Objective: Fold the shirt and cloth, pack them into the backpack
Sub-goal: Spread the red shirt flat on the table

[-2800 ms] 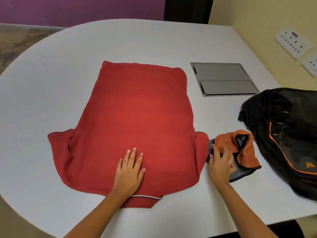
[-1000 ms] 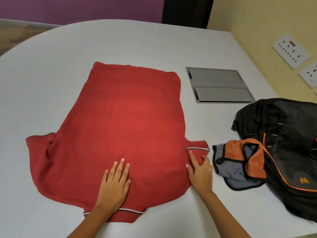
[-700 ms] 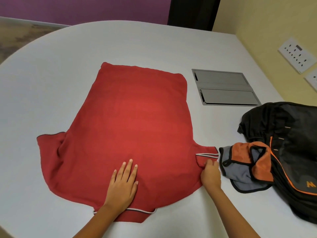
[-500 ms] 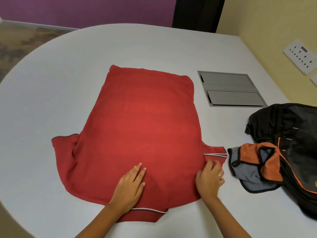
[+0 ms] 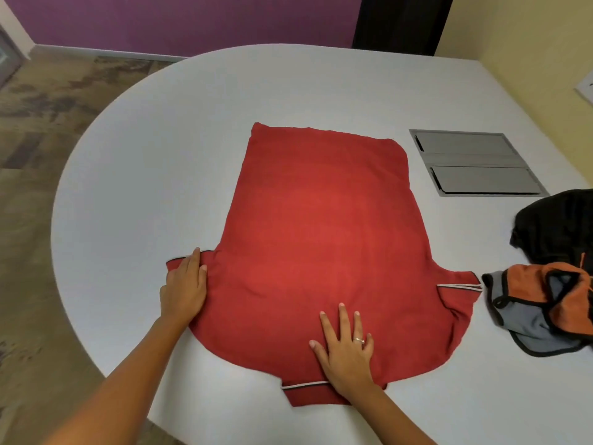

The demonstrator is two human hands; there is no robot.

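A white round-ended table [image 5: 134, 175] fills most of the view. A red shirt [image 5: 321, 239] lies flat on it, back up, collar at the near edge, hem at the far end, both short sleeves spread sideways. A black backpack [image 5: 558, 229] lies at the right edge, partly cut off by the frame, and a grey hatch [image 5: 475, 162] is set into the tabletop beyond it. An orange and grey cloth [image 5: 539, 303] lies crumpled against the backpack, just beside the shirt's right sleeve.

The left hand [image 5: 184, 284] now lies on the shirt's left sleeve, fingers straight and together, flat on the fabric; half a second ago it pressed the shirt near the collar. The right hand [image 5: 345, 348], fingers straight and spread, with a ring on one, now presses the shirt near the collar, having left the right sleeve
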